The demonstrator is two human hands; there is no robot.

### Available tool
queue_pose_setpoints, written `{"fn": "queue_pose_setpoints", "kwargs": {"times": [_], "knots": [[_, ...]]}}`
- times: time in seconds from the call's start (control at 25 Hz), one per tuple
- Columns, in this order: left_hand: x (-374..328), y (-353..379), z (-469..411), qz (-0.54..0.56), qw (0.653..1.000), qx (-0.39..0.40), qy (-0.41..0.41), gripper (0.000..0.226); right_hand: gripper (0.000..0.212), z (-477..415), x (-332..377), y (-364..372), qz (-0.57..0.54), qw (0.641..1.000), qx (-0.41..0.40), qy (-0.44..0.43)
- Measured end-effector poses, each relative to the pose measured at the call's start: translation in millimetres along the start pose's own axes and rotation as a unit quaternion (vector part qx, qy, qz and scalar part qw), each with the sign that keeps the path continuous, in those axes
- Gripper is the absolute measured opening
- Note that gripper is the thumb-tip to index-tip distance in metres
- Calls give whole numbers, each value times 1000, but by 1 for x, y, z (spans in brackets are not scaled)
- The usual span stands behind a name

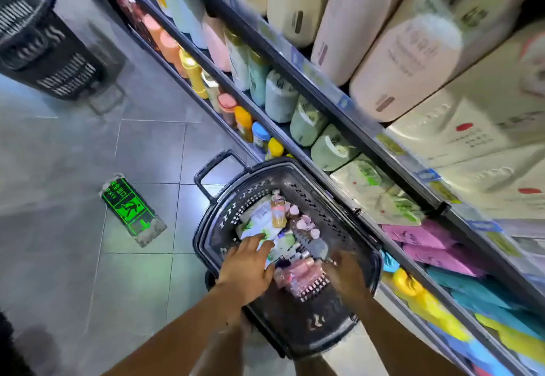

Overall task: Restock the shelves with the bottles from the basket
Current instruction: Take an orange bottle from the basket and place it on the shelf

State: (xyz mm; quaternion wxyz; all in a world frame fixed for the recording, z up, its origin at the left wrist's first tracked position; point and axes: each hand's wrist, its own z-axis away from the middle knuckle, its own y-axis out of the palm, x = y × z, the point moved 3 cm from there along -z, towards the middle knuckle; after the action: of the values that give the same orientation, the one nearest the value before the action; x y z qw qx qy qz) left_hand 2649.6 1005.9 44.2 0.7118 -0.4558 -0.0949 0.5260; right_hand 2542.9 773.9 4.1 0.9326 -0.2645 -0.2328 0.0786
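Lying jumbled in a black basket (298, 331) on the tiled floor (118, 145), the bottles (278, 213) fill its far half; one amber bottle lies flat, cap toward the far end, its long axis along the basket's length. Pink-capped bottles (305, 225) cluster beside it, and others lie crosswise nearer the person. The left hand (247, 263) rests with straight fingers on white-green packets (259, 225), grasping nothing. The right hand (345, 272) hangs over the right side, too blurred to tell its grip. The basket's right rim stands just beside the shelves (324, 86), parallel to their front edge. Open floor lies on the left, with a green sign (129, 210) and a second basket (44, 45) well apart.
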Motion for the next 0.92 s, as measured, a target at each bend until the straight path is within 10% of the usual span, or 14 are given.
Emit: {"fn": "queue_pose_setpoints", "kwargs": {"times": [0.48, 0.6, 0.76, 0.92], "knots": [[47, 146, -134, 115, 993, -25, -15, 46, 76, -214, -104, 137, -70, 986, -30, 147], [52, 160, -145, 183, 982, -44, -9, 44, 40, -226, -90, 156, -134, 978, -61, 150], [53, 161, -144, 196, 980, -43, -17, 46, 61, -215, -78, 151, -138, 961, -203, 127], [44, 148, -129, 245, 969, 2, -24, 46, 51, -165, -69, 121, -117, 971, -178, 113]]}}
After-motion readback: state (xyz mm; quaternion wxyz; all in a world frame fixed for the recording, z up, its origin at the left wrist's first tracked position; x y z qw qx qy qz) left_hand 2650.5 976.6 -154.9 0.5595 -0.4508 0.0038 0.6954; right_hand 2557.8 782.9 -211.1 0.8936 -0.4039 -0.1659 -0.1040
